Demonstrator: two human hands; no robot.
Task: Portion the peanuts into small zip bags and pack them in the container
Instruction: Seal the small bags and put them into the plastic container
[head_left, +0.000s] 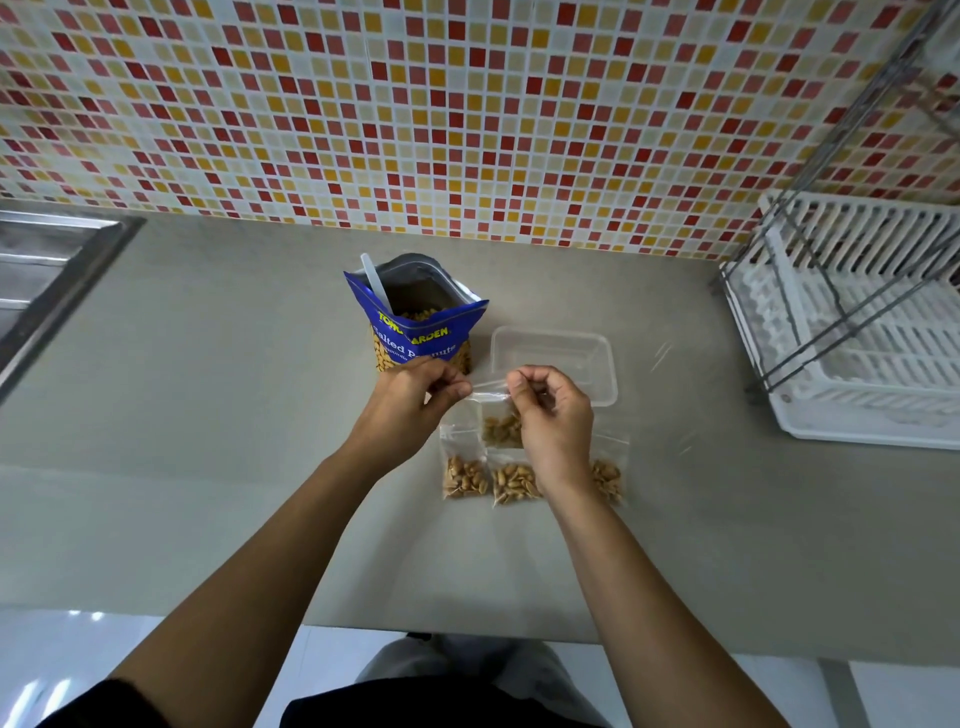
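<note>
Left grip (410, 405) and right grip (556, 421) each pinch the top edge of a small zip bag (491, 397) (peanuts (503, 430) inside), held over the counter (208, 441) beside the clear container (550, 335); three filled bags (465, 475) lie just beneath.

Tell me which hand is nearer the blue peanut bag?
Left. The left hand sits before the blue foil peanut bag; the right hand is rightward, by the clear plastic container.
</note>
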